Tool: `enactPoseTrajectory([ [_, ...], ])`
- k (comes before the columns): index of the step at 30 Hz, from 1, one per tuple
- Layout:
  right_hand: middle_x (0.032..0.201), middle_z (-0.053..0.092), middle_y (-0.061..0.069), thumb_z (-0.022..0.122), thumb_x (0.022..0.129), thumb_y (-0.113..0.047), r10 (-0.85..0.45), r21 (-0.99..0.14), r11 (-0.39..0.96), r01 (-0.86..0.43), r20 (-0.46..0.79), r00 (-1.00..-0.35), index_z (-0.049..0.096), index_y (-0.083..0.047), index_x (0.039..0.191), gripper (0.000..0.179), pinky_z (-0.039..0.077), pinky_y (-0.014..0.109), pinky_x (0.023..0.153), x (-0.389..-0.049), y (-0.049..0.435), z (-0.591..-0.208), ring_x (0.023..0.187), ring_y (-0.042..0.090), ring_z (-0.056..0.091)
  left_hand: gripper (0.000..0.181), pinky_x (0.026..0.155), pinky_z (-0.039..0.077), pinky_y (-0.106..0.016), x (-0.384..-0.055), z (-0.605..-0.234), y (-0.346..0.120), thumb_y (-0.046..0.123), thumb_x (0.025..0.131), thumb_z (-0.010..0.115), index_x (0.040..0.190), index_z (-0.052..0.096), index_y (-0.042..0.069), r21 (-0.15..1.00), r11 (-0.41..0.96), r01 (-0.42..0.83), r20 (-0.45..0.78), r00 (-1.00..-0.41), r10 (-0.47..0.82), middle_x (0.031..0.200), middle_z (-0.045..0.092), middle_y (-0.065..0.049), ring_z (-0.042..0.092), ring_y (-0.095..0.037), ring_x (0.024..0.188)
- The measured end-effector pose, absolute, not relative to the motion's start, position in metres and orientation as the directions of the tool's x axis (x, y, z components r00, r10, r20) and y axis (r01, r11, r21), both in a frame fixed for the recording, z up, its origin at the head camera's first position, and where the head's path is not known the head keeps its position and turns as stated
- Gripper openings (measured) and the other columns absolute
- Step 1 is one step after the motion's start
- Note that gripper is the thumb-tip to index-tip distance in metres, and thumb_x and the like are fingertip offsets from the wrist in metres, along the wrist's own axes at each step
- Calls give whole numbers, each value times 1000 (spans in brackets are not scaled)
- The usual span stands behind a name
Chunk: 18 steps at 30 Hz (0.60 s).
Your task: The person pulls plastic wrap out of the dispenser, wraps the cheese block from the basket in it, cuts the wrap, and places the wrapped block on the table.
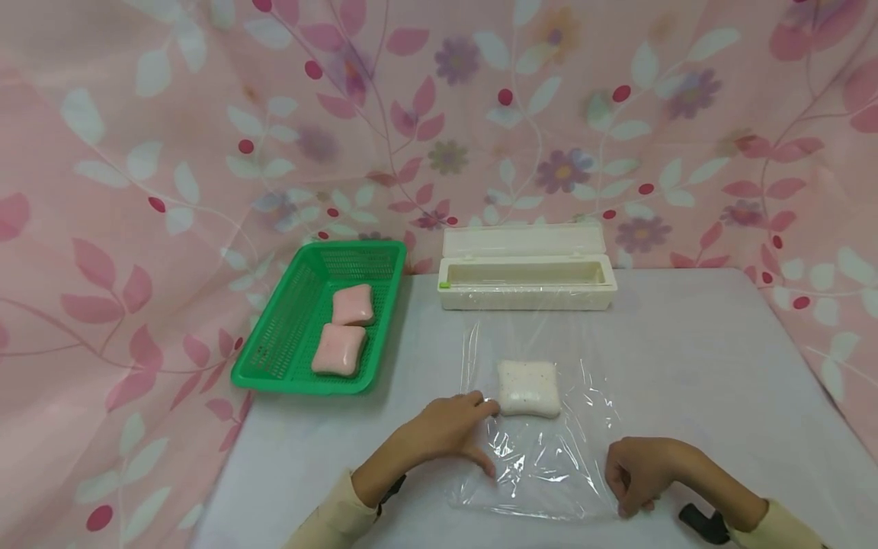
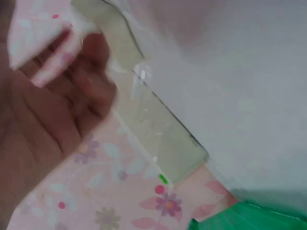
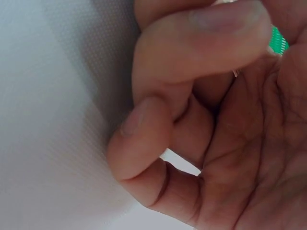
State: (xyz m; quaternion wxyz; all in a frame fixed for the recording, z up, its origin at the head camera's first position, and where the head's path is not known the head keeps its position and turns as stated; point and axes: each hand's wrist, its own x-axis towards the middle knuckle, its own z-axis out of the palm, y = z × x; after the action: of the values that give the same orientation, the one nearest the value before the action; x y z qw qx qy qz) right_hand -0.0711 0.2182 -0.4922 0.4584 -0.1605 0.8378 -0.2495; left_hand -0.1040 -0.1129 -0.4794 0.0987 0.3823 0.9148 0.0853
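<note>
Soap, white, lies on clear plastic wrap. Left of the soap, the left hand has thumb and fingers parted; to its right and nearer, the right hand curls beside the wrap, any grip indiscernible. Beyond the soap stands an uncovered box; farther left, a green basket contains two pink bars.

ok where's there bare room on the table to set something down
Widest: the white table right of the white box and clear film, beyond the right hand. A narrower strip lies between the green basket and the film. Crowded: around the white soap, with the left hand close beside it.
</note>
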Motion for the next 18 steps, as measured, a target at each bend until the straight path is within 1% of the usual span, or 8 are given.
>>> enactPoseTrajectory([
  [3,49,56,-2,86,70,-10,-505,-574,817,-42,-680,-532,62,-10,61,26,30,22,50,-71,219,-491,44,8,47,69,61,38,-15,-98,-478,-127,63,59,84,109,59,23,354,581,733,-183,-555,811,93,55,11,47,2,75],
  [4,49,56,-2,86,70,-10,-508,-579,815,-42,-677,-532,62,-10,61,26,30,22,49,-71,219,-491,44,8,47,66,63,38,-13,-96,-477,-130,59,59,86,106,59,22,391,564,727,-213,-525,824,92,56,11,47,3,76],
  [6,49,55,-2,86,69,-9,-516,-588,808,-41,-671,-532,61,-10,61,26,30,22,49,-71,219,-491,43,8,46,63,64,38,-13,-90,-476,-135,52,58,91,103,58,22,438,565,699,-284,-488,825,89,54,11,46,3,76],
  [8,48,55,-2,86,70,-8,-526,-598,800,-44,-665,-530,61,-10,61,26,30,21,48,-71,220,-491,43,7,46,60,64,38,-13,-85,-478,-139,45,57,94,100,59,22,456,578,677,-341,-467,816,86,53,12,45,2,74],
  [11,48,55,-3,86,70,-8,-531,-601,798,-45,-665,-525,61,-10,61,26,30,21,48,-71,219,-492,43,7,46,57,63,37,-13,-77,-482,-143,36,56,96,96,59,22,436,587,682,-382,-450,807,84,50,14,44,2,73],
  [13,48,55,-3,86,70,-9,-528,-599,800,-40,-669,-524,61,-10,61,26,31,21,49,-72,220,-493,43,7,46,53,61,35,-12,-72,-486,-145,31,57,96,93,59,23,409,579,706,-362,-456,813,84,50,15,43,3,72],
  [15,49,55,-2,86,71,-10,-523,-597,802,-32,-674,-521,61,-11,62,26,32,21,50,-72,220,-494,44,7,46,46,60,34,-11,-70,-491,-146,25,59,94,89,60,23,388,558,733,-315,-464,828,83,50,15,42,3,70],
  [18,49,55,-3,85,71,-10,-545,-623,781,-33,-656,-523,61,-10,62,25,32,21,50,-71,224,-495,44,7,46,29,60,32,-9,-70,-496,-146,18,69,88,84,64,23,376,526,763,-227,-474,851,79,52,15,42,5,69],
])
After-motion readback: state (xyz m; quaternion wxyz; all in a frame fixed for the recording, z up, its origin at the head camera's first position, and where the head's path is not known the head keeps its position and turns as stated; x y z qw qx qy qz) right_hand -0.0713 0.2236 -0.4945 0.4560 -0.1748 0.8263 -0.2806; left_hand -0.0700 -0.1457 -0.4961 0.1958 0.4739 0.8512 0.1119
